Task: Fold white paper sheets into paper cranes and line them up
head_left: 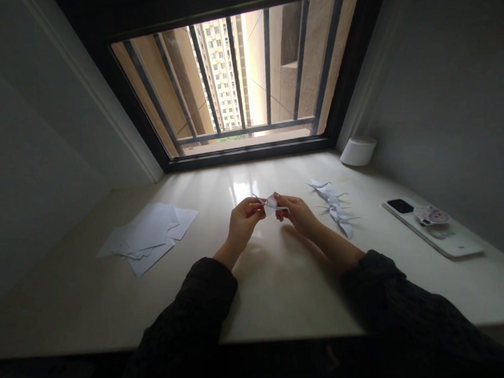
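Observation:
Between my two hands is a small white paper crane (270,205), held up above the middle of the pale sill. Its thin pointed ends stick out at the upper left and lower right. My left hand (246,216) pinches its left side with thumb and fingers. On the other side, my right hand (293,210) grips the right part, its fingers bent around the paper. Several finished-looking folded paper cranes (334,205) lie in a row to the right of my right hand. Off to the left rests a loose stack of white paper sheets (149,231).
A white phone (434,231) with a round sticker-like grip lies at the right. Near the right wall stands a white cylindrical object (358,151). A dark-framed window (248,153) with bars closes off the back of the sill (286,310), whose front edge is close to me.

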The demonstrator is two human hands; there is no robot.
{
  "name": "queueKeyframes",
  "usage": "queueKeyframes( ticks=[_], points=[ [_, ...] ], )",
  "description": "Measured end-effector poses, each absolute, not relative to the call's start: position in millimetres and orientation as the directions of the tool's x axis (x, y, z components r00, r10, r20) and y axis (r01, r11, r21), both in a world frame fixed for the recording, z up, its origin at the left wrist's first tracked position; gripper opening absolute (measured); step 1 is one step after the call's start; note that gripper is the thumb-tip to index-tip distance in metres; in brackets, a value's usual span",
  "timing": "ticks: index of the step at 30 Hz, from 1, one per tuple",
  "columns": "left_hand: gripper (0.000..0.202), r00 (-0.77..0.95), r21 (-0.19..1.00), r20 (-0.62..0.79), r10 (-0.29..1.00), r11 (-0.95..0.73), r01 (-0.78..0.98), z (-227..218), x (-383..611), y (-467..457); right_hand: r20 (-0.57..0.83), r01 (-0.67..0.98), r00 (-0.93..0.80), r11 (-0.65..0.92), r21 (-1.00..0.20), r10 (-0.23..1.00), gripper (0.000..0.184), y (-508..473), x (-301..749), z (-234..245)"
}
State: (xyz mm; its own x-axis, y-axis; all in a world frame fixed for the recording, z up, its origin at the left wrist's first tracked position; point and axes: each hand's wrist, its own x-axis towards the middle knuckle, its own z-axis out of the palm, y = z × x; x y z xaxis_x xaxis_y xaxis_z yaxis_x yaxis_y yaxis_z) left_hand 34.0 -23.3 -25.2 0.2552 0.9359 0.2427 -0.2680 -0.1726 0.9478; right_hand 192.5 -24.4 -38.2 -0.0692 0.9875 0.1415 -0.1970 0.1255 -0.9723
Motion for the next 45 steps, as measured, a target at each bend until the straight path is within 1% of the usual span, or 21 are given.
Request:
queueKeyframes(
  ticks=[2,3,4,6,7,9,11,15,19,24,29,37,40,45],
  points=[
    [0.021,0.237,0.947,0.244,0.941,-0.178,-0.268,-26,34,-23,0.229,-0.166,0.038,0.232,-0.958,0.973,0.032,-22,195,-39],
    [0.02,0.226,0.947,0.238,0.945,-0.175,-0.269,-26,35,-22,0.29,-0.125,0.077,0.298,-0.946,0.954,0.033,-21,196,-39],
    [0.021,0.214,0.948,0.229,0.95,-0.167,-0.27,-26,35,-22,0.349,-0.085,0.094,0.357,-0.93,0.932,0.039,-20,197,-39],
    [0.022,0.199,0.95,0.203,0.959,-0.143,-0.278,-26,35,-22,0.445,-0.007,0.052,0.446,-0.895,0.894,0.05,-20,200,-39],
    [0.022,0.197,0.95,0.191,0.962,-0.131,-0.283,-27,35,-22,0.478,0.018,0.011,0.478,-0.878,0.878,0.051,-20,200,-39],
    [0.024,0.198,0.951,0.173,0.965,-0.11,-0.29,-27,35,-23,0.522,0.047,-0.07,0.526,-0.849,0.85,0.045,-21,201,-39],
    [0.024,0.2,0.952,0.167,0.965,-0.105,-0.287,-27,35,-24,0.548,0.059,-0.108,0.555,-0.829,0.83,0.036,-22,200,-38],
    [0.027,0.226,0.957,0.195,0.955,-0.134,-0.259,-23,35,-26,0.573,0.099,-0.102,0.581,-0.808,0.813,0.028,-23,199,-39],
    [0.035,0.277,0.962,0.206,0.939,-0.142,-0.232,-19,34,-26,0.579,0.115,-0.091,0.586,-0.802,0.811,0.026,-23,199,-38],
    [0.027,0.3,0.958,0.236,0.924,-0.17,-0.229,-22,32,-22,0.576,0.155,-0.102,0.584,-0.797,0.811,0.024,-24,200,-34],
    [0.03,0.333,0.952,0.25,0.909,-0.168,-0.256,-29,30,-18,0.562,0.19,-0.091,0.568,-0.801,0.822,0.024,-26,201,-32],
    [0.025,0.327,0.94,0.264,0.907,-0.166,-0.297,-25,36,-23,0.621,0.238,-0.081,0.621,-0.747,0.779,0.025,-31,199,-29],
    [0.023,0.315,0.944,0.265,0.911,-0.179,-0.276,-22,37,-26,0.622,0.304,-0.066,0.61,-0.732,0.78,0.027,-35,199,-29],
    [0.022,0.318,0.948,0.27,0.909,-0.193,-0.252,-22,39,-28,0.65,0.5,-0.027,0.573,-0.649,0.76,0.026,-41,199,-30]
  ],
)
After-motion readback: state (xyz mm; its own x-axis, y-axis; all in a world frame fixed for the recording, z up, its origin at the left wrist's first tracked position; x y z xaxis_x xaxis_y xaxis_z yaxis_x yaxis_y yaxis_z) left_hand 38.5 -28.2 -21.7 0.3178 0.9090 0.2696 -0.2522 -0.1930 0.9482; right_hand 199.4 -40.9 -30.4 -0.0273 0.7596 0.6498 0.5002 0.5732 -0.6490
